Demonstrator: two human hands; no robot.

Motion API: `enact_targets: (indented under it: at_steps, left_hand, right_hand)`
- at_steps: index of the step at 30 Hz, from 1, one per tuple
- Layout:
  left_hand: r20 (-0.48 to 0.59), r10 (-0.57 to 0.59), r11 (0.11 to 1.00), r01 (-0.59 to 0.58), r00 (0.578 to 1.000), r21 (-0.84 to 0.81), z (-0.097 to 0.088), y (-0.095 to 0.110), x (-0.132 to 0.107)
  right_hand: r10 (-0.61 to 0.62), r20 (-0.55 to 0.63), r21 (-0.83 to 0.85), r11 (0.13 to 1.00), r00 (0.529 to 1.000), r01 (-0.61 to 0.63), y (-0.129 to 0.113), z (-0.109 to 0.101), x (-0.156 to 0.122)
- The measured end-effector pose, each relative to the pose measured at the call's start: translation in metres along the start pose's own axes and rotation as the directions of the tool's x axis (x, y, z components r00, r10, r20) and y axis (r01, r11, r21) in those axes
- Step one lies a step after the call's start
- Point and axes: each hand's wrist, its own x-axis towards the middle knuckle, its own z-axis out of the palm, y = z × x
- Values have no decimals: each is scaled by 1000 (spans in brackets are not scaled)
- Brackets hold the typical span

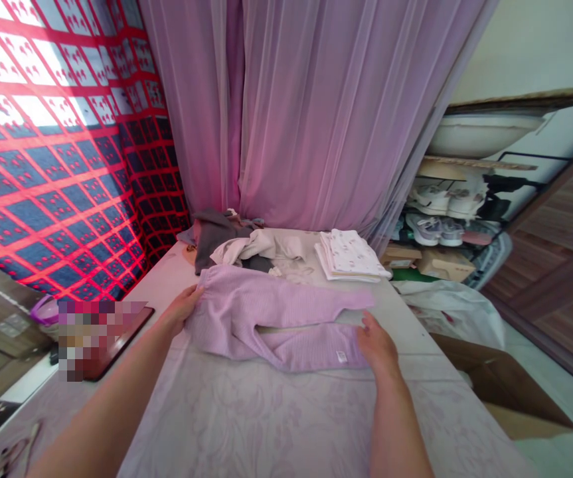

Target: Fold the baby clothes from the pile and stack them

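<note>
Trousers (pixel 276 299) of lilac ribbed cloth lie spread on pale floral-patterned tabletop (pixel 266 425); my left hand (pixel 185 309) touches waistband (pixel 199 326), can't tell from here if pinching; right hand (pixel 378 342) at cuffs (pixel 364 299), fingers apart; uneven tugging could skew them

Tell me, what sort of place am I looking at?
Probably a room in a home, perhaps a bedroom: a sheer mauve curtain hangs at the back, shoes are stored at the right, and lilac pants lie spread near a folded white stack.
</note>
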Motion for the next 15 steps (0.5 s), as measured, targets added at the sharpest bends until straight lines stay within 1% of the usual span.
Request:
enact_targets:
  at_steps: [2,3,5,6,8,9,10,11,12,13,15]
  left_hand:
    - [59,-53,998,52,997,18,-5,-12,-5]
    - [81,-58,998,57,995,23,-8,-17,-8]
    - [102,-58,997,54,993,49,-17,-24,-16]
    - [101,-62,996,54,993,78,-20,-25,-21]
    - [81,-59,990,47,995,134,-26,-26,-29]
    - [73,-48,989,37,996,146,-27,-26,-33]
    - [73,-35,989,24,997,147,-28,-26,-37]
    - [78,-20,990,9,997,139,-28,-26,-40]
    - [82,-8,992,-3,997,127,-27,-27,-42]
    - [79,4,993,-13,997,115,-26,-28,-43]
    - [44,26,995,-30,999,95,-24,-30,-44]
  right_hand:
    - [-42,164,-59,997,986,52,10,-3,0]
    - [-82,240,-51,994,967,97,15,-6,-1]
    - [-138,382,-56,983,914,172,19,-12,-5]
    - [-133,449,-98,976,884,197,19,-15,-7]
    - [-57,555,-250,940,830,231,14,-19,-13]
    - [-9,585,-325,913,811,245,10,-19,-16]
    - [24,597,-380,889,802,256,5,-19,-19]
    - [42,593,-417,870,804,262,1,-19,-22]
    - [47,574,-439,860,818,259,-3,-18,-24]
    - [37,538,-452,856,842,251,-7,-17,-27]
    - [-25,434,-451,859,901,241,-12,-16,-30]
